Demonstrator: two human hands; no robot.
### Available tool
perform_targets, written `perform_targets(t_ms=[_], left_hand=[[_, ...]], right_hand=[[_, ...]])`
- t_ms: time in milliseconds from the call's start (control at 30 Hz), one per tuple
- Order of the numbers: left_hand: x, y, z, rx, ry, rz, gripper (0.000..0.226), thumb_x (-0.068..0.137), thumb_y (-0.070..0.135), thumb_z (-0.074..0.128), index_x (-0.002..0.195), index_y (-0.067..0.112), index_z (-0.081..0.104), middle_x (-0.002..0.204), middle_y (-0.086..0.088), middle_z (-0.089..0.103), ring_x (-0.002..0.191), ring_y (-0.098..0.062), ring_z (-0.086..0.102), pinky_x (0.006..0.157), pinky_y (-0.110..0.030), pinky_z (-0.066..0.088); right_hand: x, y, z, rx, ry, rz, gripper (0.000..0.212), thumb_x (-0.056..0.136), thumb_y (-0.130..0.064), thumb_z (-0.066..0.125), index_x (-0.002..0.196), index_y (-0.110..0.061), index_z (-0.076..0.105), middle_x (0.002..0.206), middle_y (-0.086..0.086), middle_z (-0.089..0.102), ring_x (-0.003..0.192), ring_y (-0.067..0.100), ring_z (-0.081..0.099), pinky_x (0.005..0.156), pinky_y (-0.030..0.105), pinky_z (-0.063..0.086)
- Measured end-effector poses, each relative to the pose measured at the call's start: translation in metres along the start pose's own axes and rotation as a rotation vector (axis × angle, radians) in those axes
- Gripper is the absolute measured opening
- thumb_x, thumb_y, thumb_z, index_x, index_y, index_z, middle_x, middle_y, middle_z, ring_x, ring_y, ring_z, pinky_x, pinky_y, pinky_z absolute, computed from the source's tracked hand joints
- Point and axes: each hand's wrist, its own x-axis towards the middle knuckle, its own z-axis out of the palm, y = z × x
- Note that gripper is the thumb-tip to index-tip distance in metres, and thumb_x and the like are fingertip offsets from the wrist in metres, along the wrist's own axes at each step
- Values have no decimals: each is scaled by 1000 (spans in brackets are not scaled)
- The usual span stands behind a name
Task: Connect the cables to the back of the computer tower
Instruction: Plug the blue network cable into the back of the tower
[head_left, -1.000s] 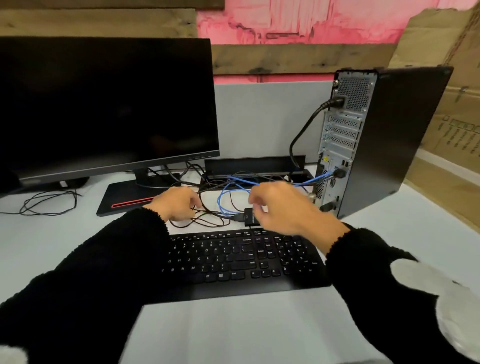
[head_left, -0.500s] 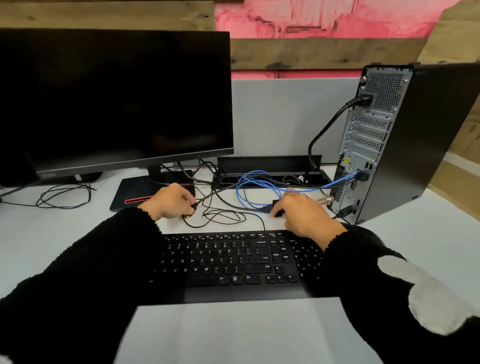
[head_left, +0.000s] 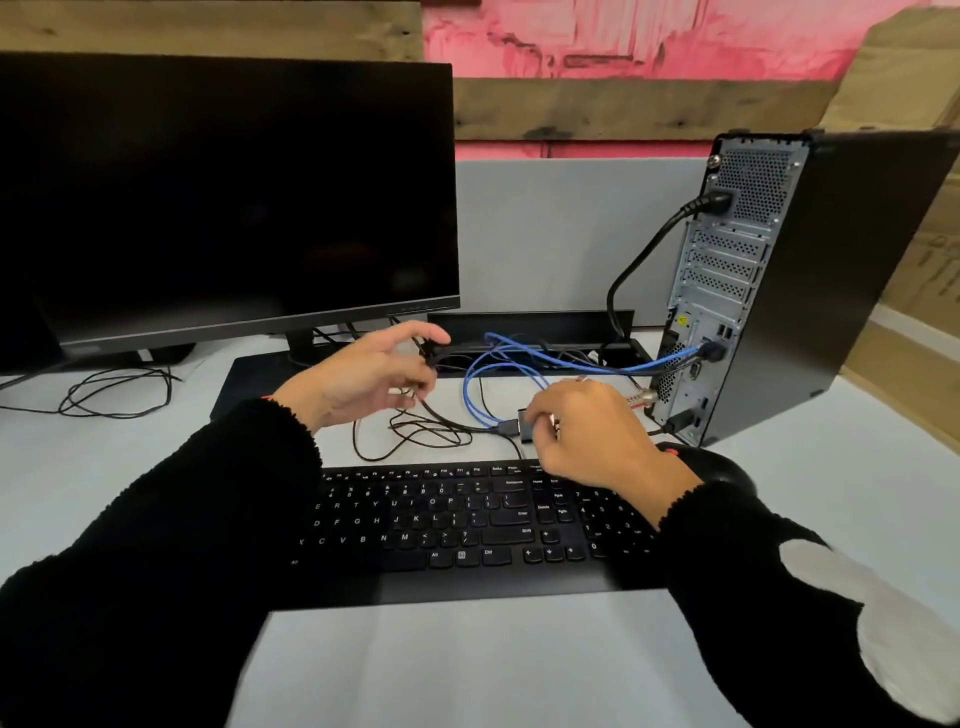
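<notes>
Power cable & blue cable already in tower; left hand holds black wires, right hand pinches unplugged connector.

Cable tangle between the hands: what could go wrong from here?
1. The right hand grips a black connector whose lead runs into the loose black cables; lifting it toward the tower may drag the tangle along.
2. The blue cable, already plugged in, loops around this area; a snag could strain its plug.
3. The left hand holds another black cable, so the two leads may cross.
</notes>
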Motion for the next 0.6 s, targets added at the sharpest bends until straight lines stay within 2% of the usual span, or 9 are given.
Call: perform_targets(t_ms=[67,100,167,267,333,400,467,567,600], left_hand=[[7,12,11,-83,110,114,29,87,17,69,116,17,74,86,-7,61,79,-18,58,75,-35,43],[10,18,15,-105,123,142,24,91,21,66,112,16,77,86,-6,63,81,-18,60,75,-34,42],[13,26,24,-54,74,123,26,101,20,56,115,10,76,89,-10,69,85,-21,65,77,-34,44],[15,24,37,189,-36,17,21,104,12,57,121,8,68,100,-19,76,89,-20,70,75,-29,48],[19,13,44,245,-59,-52,16,101,10,61,116,10,55,104,-22,76,90,-23,71,75,-32,46],[24,1,50,260,-23,-116,24,100,11,64,117,11,47,104,-17,78,94,-23,71,74,-32,47],[30,-10,56,309,15,-151,25,97,11,67,120,7,56,102,-10,80,96,-20,72,74,-32,51],[44,-19,64,335,102,-111,7,94,7,69,95,8,76,99,-4,79,86,-19,71,69,-26,55],[49,-20,67,324,168,-93,10,94,6,70,89,11,77,98,-5,78,83,-18,71,66,-25,56]], right_hand=[[-6,-5,-7,-12,226,-105,20,79,-17,54,77,-15,74,70,-3,69,63,21,64,55,36,56],[-5,-7,-11,-16,330,-146,17,79,-14,56,77,-13,72,70,-2,67,63,22,62,53,35,53],[6,-8,-23,-15,449,-134,14,81,-8,58,86,-8,71,81,3,65,74,24,60,59,35,50],[24,-3,-39,3,435,79,21,87,-8,56,102,-10,70,104,4,66,89,27,61,74,34,47],[32,0,-45,-13,433,170,24,90,-11,53,106,-12,71,106,5,68,87,30,64,77,36,47],[38,1,-52,-29,406,260,26,91,-11,52,109,-12,70,104,5,70,89,30,65,75,36,48],[44,1,-59,-11,412,351,25,90,-11,54,110,-12,69,103,6,71,89,29,65,74,36,49],[51,6,-68,11,467,431,23,89,-9,56,106,-12,71,106,5,68,84,22,57,72,32,39],[54,8,-70,17,448,449,23,88,-7,56,104,-13,72,106,5,68,84,21,56,73,31,38]])
